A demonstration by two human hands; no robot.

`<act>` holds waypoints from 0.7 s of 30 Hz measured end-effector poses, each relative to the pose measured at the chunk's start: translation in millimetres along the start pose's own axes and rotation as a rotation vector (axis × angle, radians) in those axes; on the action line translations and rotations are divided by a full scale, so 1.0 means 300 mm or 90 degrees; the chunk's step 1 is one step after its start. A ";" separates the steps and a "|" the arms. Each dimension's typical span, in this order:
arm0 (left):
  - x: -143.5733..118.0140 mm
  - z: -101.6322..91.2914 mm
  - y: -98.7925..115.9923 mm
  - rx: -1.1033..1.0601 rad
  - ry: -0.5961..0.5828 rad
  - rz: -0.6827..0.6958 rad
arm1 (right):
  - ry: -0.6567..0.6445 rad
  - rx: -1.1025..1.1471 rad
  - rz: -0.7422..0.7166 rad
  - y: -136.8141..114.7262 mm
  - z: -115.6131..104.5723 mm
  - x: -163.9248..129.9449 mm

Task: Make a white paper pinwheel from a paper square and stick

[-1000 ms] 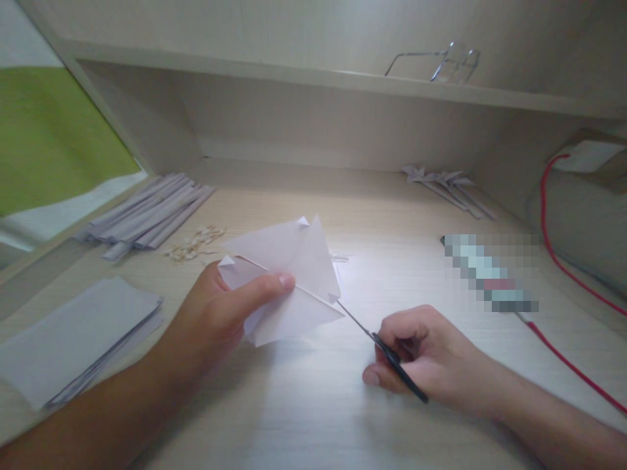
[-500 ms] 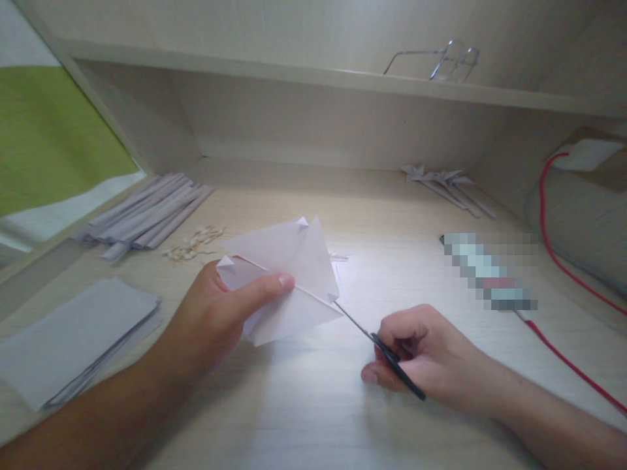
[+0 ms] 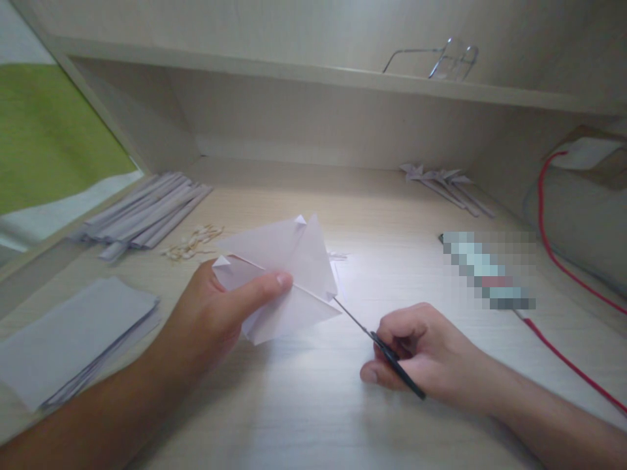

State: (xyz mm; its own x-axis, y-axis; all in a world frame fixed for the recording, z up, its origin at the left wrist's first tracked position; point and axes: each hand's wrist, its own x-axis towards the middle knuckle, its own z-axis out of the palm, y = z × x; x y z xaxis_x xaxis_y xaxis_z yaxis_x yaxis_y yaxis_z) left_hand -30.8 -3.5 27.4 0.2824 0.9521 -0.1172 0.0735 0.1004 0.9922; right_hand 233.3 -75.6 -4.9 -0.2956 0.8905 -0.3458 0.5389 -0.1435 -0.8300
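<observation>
Two hands are working over the desk (image 3: 313, 418). The left hand (image 3: 215, 316) is pinching a folded white paper (image 3: 289, 277), thumb closed on top, holding it above the desk's middle. The right hand (image 3: 421, 352) is curled shut around black scissors (image 3: 379, 346), whose long axis is running from 4 to 10 o'clock, tip pointing toward 10 o'clock and touching the paper's right corner.

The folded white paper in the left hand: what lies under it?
Under the folded white paper, pale wooden desk and small paper scraps show; the left hand hides the rest.
</observation>
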 end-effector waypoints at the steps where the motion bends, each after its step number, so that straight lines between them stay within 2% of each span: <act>1: -0.001 0.000 -0.001 -0.004 -0.001 0.000 | 0.002 -0.002 -0.002 -0.001 0.000 -0.001; 21: 0.004 -0.002 -0.003 -0.009 -0.014 0.011 | 0.007 0.024 0.015 -0.017 0.005 -0.003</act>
State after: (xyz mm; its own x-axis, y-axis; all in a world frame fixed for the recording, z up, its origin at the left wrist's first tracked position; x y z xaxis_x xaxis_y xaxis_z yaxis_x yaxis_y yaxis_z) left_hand -31.0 -2.3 26.3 0.3049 0.9470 -0.1011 0.0548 0.0885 0.9946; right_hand 229.7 -76.3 -1.1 -0.2746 0.8915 -0.3603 0.5151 -0.1801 -0.8380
